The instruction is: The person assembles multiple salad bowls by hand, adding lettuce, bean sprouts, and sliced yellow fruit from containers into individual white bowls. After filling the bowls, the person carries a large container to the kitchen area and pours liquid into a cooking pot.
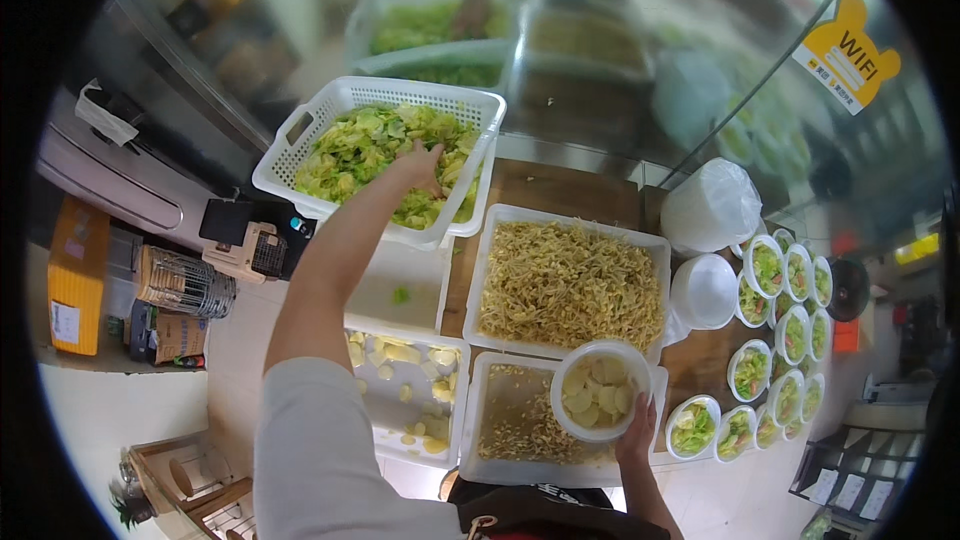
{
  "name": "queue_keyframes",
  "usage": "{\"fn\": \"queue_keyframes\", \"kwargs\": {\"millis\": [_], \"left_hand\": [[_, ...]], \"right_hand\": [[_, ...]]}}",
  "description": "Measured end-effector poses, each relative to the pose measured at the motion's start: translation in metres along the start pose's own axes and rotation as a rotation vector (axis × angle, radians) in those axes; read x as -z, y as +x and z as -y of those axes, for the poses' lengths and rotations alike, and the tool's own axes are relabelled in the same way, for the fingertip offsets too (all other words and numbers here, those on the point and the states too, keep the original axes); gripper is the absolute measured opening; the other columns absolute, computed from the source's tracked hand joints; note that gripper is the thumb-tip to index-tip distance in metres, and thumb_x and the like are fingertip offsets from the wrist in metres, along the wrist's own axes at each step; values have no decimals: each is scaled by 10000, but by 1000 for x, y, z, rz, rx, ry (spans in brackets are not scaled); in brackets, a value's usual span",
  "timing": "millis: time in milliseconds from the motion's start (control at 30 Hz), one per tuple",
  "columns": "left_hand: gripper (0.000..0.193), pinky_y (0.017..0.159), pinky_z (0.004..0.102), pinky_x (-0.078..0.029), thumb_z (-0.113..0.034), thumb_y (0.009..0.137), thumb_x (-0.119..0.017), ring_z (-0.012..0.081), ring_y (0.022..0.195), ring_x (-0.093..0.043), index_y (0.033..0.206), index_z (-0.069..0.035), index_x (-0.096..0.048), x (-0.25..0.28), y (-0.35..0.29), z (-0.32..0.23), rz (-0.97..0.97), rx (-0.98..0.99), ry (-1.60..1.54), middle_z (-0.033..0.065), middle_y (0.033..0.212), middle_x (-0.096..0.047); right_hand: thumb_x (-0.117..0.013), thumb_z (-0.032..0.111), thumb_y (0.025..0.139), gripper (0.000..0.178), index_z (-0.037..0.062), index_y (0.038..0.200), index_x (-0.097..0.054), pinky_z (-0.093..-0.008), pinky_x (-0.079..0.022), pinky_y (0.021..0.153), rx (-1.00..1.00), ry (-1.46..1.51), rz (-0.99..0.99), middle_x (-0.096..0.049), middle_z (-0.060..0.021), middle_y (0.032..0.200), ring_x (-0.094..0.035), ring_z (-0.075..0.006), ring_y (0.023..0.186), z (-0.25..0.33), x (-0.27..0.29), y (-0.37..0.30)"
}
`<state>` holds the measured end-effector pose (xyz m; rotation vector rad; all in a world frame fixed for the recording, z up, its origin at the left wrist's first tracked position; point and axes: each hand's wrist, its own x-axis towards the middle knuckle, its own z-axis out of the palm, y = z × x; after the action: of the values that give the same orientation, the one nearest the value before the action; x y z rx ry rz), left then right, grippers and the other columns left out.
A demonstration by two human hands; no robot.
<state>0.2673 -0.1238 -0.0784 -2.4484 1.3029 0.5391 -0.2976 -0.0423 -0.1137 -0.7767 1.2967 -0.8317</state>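
My left hand (424,170) reaches into chopped green lettuce (350,155) in a white perforated basket (276,172) at the far left of the table. Its fingers are spread against the leaves, and their tips are partly hidden. With my right hand (637,432) I grip the rim and side of a round white bowl (562,418) holding pale potato slices (596,392). The bowl is over the right part of a white tray (470,460) with small beige pieces scattered in it. Beyond it, bean sprouts (570,280) fill another white tray (490,225).
Potato slices lie in a left tray (378,430). A stack of empty white bowls (703,292) and a plastic-wrapped stack (712,205) stand right of the sprouts. Several filled bowls (751,370) crowd the right end, some stacked. A glass pane (600,60) borders the back.
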Motion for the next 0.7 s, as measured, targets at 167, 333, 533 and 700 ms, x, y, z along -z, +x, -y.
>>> {"fn": "queue_keyframes", "kwargs": {"millis": [167, 333, 533, 700], "left_hand": [[713, 933, 444, -411, -257, 647, -744, 391, 1131, -471, 1269, -125, -421, -5, -5, 5, -168, -46, -55, 242, 1316, -328], [494, 846, 359, -472, -131, 671, -699, 299, 1029, -562, 1144, -82, -564, -8, 0, 40, -279, -148, -262, 179, 1165, -529], [488, 737, 320, -475, -102, 669, -694, 220, 853, -604, 1137, -55, -562, 42, -49, 73, -286, -78, -766, 143, 955, -630], [270, 630, 247, -428, -58, 725, -599, 79, 699, -515, 992, -55, -562, 96, -135, 57, -262, -356, -1014, 12, 788, -563]], "right_hand": [[-465, 309, 928, 512, 13, 1329, -345, -327, -388, 944, -32, 43, 19, -445, -116, 1261, -448, -206, 1141, -7, -11, -2], [-467, 325, 927, 525, 18, 1332, -339, -320, -395, 944, -68, 82, 29, -444, -109, 1265, -453, -201, 1147, 18, -46, -7], [-457, 282, 937, 468, 15, 1312, -370, -320, -402, 937, -7, 30, 206, -470, -105, 1233, -473, -193, 1119, 17, -67, 5], [-427, 260, 959, 414, 13, 1290, -405, -296, -389, 935, -44, 155, 379, -500, -97, 1205, -479, -168, 1093, 19, -112, 10]]}}
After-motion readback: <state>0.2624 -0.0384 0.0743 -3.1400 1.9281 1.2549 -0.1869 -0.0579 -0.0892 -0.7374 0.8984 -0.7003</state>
